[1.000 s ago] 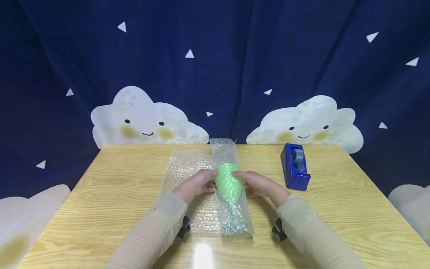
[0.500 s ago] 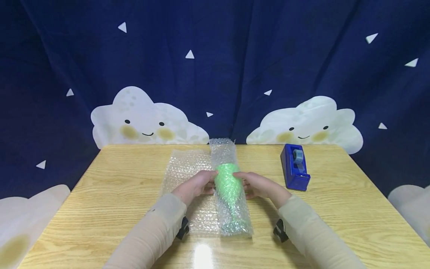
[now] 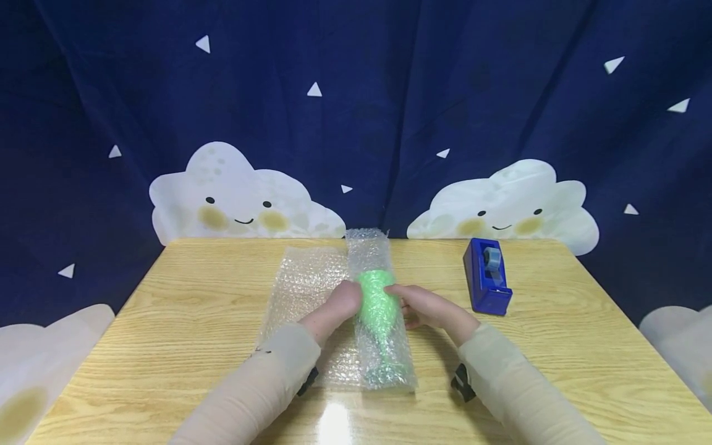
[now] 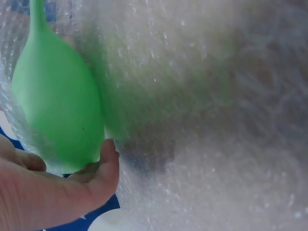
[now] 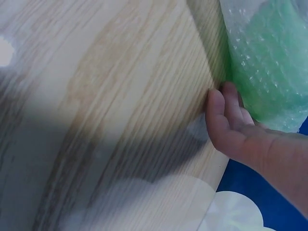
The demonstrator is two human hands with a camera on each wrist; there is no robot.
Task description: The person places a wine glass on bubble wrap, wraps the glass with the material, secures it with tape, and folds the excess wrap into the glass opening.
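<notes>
A green goblet [image 3: 381, 312] lies wrapped in bubble wrap [image 3: 368, 250], its bowl toward the back and its stem and foot toward me. My left hand [image 3: 342, 301] holds the goblet's left side near the rim, its fingers mostly hidden in the head view. Up close in the left wrist view, a curled fingertip [image 4: 110, 147] rests against the green bowl. On the opposite side my right hand [image 3: 427, 306] grips the wrapped bowl, thumb on top. Its other fingers [image 5: 219, 113] curl low beside the wrap, next to the tabletop.
The unrolled part of the bubble wrap [image 3: 306, 281] lies flat to the left of the goblet. A blue tape dispenser [image 3: 488, 278] with a roll of clear tape stands at the right on the wooden table [image 3: 194, 309]. Behind hangs a dark blue curtain [image 3: 356, 123] with clouds.
My left hand has turned over at the goblet's side, so its back now shows and its thumb no longer does. The right hand and the wrapped goblet have hardly moved.
</notes>
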